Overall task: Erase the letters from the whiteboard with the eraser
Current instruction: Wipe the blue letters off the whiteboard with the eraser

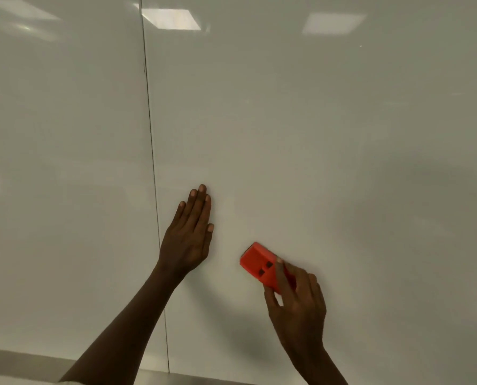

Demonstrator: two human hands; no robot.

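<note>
A white whiteboard [315,134] fills the view, and I see no letters on it. My right hand [295,301] grips a red-orange eraser [258,263] at its lower end and holds it against the board, low and right of centre. Two small dark squares show on the eraser's back. My left hand [190,234] rests flat on the board with its fingers straight and together, to the left of the eraser and a little higher.
A thin vertical seam [152,168] splits the board into two panels just left of my left hand. A grey ledge [23,359] runs along the board's bottom edge. Ceiling lights reflect near the top [173,19].
</note>
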